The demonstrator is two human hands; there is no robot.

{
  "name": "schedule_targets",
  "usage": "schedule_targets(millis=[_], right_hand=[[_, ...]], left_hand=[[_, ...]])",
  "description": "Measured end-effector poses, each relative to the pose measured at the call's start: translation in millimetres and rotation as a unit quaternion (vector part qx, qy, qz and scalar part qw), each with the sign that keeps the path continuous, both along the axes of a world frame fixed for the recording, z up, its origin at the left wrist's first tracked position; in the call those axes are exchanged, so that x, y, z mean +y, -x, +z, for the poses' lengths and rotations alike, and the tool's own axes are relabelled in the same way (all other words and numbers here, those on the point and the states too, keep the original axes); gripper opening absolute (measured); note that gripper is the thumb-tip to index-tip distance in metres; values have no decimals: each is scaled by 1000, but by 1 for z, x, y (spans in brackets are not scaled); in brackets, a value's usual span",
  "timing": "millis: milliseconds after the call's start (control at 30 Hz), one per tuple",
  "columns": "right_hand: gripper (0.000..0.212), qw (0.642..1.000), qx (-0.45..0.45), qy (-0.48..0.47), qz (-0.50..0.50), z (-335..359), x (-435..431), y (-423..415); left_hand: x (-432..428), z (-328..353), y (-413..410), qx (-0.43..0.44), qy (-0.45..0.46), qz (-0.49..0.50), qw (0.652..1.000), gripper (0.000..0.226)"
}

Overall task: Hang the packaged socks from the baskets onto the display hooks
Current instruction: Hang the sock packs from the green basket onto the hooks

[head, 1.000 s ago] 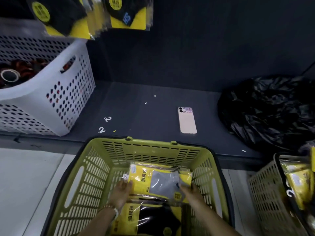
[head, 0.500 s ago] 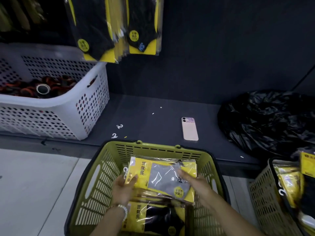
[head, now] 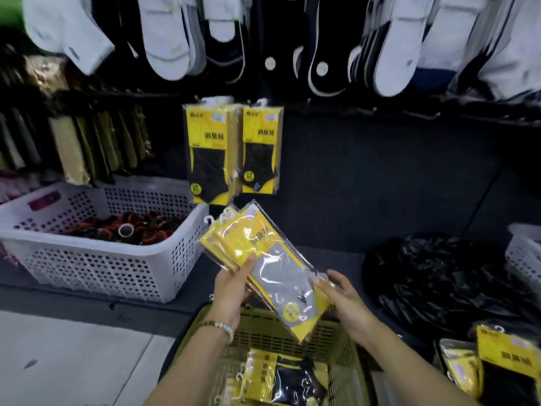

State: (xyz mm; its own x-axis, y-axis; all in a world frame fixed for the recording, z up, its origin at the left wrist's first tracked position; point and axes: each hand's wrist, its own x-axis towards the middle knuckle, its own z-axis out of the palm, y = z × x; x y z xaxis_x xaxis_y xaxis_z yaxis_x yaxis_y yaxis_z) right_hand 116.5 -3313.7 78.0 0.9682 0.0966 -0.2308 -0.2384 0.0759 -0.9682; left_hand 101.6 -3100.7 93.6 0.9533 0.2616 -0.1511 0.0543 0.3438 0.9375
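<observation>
Left hand (head: 231,291) grips yellow plastic-wrapped grey sock packs (head: 275,265), thumb on top; right hand (head: 347,301), fingers relaxed open, touches their edge

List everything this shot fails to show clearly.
Head view: display hooks, hidden behind the hanging yellow packs.
Pack count in the held stack; the top pack covers the rest.
Left hand fingers, under the stack.
Whether the right hand pinches or only supports; the stack's corner covers it.
White socks: blurred, cut by the top edge.
</observation>
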Motion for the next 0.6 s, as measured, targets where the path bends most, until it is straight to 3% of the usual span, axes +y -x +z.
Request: schedule_targets(millis=[100,200,333,600], right_hand=[[66,997,-70,27,-3,58,11,-19],[49,983,-177,46,26,116,38,-33],[34,955,-293,36,-13,171,69,-42],[25,959,-282,-30,-4,197,105,-70]], left_hand=[[12,51,-10,-73,-124,-4,990,17],[19,92,-23,-114,-182,-29,976,13],[27,132,-31,-142,-217,-39,965,42],[56,156,-53,-180,-213,16,960,47]])
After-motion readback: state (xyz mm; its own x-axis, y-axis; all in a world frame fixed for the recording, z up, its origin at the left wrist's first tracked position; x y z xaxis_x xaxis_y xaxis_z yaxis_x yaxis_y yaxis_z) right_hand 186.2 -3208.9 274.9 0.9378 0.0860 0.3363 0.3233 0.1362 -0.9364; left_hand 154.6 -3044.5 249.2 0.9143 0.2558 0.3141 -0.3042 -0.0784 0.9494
